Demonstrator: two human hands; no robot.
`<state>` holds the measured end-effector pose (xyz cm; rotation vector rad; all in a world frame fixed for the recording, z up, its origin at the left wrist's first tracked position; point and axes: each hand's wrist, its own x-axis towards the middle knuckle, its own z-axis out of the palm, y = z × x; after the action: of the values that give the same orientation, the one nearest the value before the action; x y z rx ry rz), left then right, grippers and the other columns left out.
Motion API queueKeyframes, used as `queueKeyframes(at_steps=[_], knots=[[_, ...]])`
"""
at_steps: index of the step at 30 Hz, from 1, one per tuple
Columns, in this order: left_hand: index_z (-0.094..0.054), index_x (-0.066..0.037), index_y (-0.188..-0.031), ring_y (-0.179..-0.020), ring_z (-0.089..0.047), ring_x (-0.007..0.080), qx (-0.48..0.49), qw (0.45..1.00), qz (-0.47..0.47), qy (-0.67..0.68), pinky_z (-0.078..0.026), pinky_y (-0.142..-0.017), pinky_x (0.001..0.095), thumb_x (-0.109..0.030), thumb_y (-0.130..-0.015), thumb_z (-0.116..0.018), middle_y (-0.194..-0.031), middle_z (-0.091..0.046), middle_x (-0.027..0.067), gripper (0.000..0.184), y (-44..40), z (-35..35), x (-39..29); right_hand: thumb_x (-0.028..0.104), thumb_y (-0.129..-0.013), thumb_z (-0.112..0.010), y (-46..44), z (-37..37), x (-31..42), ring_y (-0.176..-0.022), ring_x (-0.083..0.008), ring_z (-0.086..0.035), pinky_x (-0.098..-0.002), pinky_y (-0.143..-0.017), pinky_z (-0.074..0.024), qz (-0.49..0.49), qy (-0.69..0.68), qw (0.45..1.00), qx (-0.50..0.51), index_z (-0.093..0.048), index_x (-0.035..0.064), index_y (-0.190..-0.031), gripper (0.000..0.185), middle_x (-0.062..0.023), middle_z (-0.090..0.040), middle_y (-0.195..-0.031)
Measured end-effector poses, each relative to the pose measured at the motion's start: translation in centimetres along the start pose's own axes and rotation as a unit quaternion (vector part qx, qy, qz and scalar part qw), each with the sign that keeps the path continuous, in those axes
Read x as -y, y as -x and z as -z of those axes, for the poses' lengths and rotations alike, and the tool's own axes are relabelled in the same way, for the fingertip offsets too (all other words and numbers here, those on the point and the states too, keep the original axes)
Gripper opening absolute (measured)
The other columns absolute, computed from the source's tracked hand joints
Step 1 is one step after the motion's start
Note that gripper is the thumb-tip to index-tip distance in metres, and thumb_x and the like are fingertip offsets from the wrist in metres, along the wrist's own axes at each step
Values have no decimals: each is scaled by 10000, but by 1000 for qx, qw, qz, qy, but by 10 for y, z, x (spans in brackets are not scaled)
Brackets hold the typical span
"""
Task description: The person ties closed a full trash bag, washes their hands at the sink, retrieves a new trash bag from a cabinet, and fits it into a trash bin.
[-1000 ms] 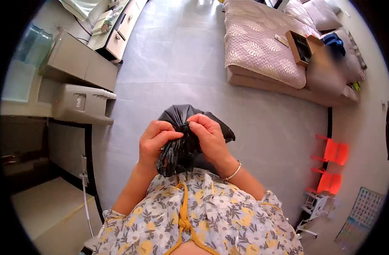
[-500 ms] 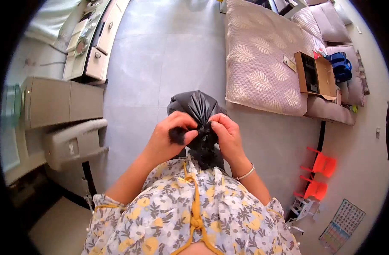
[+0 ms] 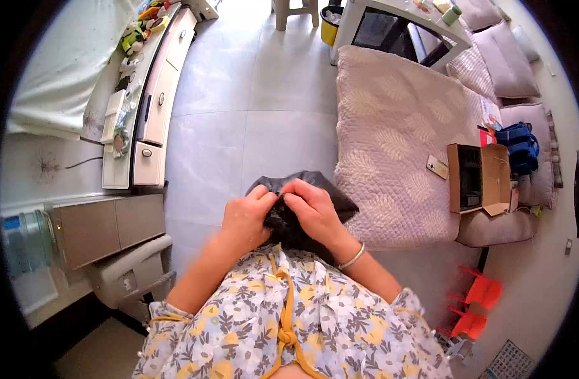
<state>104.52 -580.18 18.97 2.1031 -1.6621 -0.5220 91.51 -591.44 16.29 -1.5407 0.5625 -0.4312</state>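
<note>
A black plastic bag [image 3: 335, 201] hangs in front of my body, bunched at its top. My left hand [image 3: 246, 213] is closed, its fingers pinching the gathered plastic. Just beside it, my right hand [image 3: 311, 210] grips the bag too, thumb and fingers pressed together near the neck. The two hands almost touch. Between and below them the crumpled plastic is dark, and whether it is knotted I cannot tell. The bag's lower part is hidden behind my hands and floral top.
At the right stands a daybed [image 3: 390, 145] with a quilted cover, bearing an open cardboard box [image 3: 464, 180], a phone [image 3: 437, 167] and a blue bag [image 3: 521, 146]. A drawer cabinet [image 3: 152, 126] and a water dispenser [image 3: 112, 224] line the left. Orange folding seats [image 3: 482, 290] are at lower right.
The view has tilted up, showing a stool and a bin farther off. My right hand has shifted left and turned over the bag's neck. The black tuft by my left hand no longer shows.
</note>
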Motion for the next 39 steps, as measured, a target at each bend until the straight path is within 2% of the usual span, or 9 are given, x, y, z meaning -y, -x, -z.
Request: queueKeyframes(at_steps=[5,7,11,17,25,28,32,37,39], knots=[[-559,-57,-870,-754,-576,356,-93,988,88,81,-476,-615,426,4,-577,-633,-856,-545,111,309,-80,24,23,104,-843,-567,-118,43,19,-648,-150,-550,-293,-621,-457,-30,-6,991,131,-596,-1,-952,154,-90,-599,-741],[-556,-31,-876,-768,-562,366,-121,984,88,101,-469,-638,414,46,-570,-589,-843,-535,132,317,-121,30,41,58,-845,-592,-166,53,16,-767,-76,-505,-221,-672,-437,7,-31,996,88,-597,24,-1025,183,-11,-564,-885],[-538,17,-880,-807,-532,391,-197,963,98,155,-454,-698,390,76,-560,-529,-814,-514,173,326,-210,46,98,81,-814,-619,-278,75,2,-748,-152,-553,-274,-711,-470,44,-2,999,-16,-609,27,-1013,207,-78,-556,-904],[-499,28,-810,-727,-521,315,-252,955,56,150,-435,-675,333,110,-627,-542,-764,-500,142,205,-379,77,209,136,-887,-602,-449,118,-32,-776,-110,-564,-245,-703,-464,-81,-94,984,-131,-603,14,-1018,179,-27,-613,-895],[-487,34,-831,-745,-488,376,-144,959,76,231,-420,-656,355,121,-584,-518,-778,-471,182,263,-556,124,279,255,-918,-567,-621,208,-145,-797,-110,-581,-252,-643,-465,-296,-175,897,-279,-580,51,-1086,265,-18,-604,-933],[-481,16,-769,-700,-499,175,-152,951,127,236,-425,-576,275,155,-624,-516,-760,-471,66,204,-610,120,303,311,-903,-593,-694,247,-197,-809,-137,-585,-261,-637,-466,-352,-229,865,-276,-574,56,-1074,308,-27,-580,-899],[-487,22,-796,-686,-516,164,-224,944,101,218,-434,-546,252,165,-659,-473,-809,-472,65,199,-679,96,323,420,-864,-641,-813,300,-288,-817,-178,-580,-279,-611,-464,-383,-289,822,-307,-550,55,-1063,426,-57,-542,-923],[-529,10,-823,-741,-520,183,-123,899,292,302,-437,-610,281,128,-684,-478,-809,-474,66,189,-736,36,363,467,-830,-671,-944,364,-437,-843,-195,-559,-296,-638,-476,-388,-293,806,-337,-521,0,-1081,551,-81,-535,-952],[-533,11,-804,-717,-499,203,-139,922,263,249,-412,-642,294,105,-683,-510,-785,-472,77,154,-766,17,373,498,-842,-639,-993,392,-489,-957,-276,-574,-328,-680,-506,-426,-352,728,-407,-451,-33,-1224,680,-189,-541,-1144]])
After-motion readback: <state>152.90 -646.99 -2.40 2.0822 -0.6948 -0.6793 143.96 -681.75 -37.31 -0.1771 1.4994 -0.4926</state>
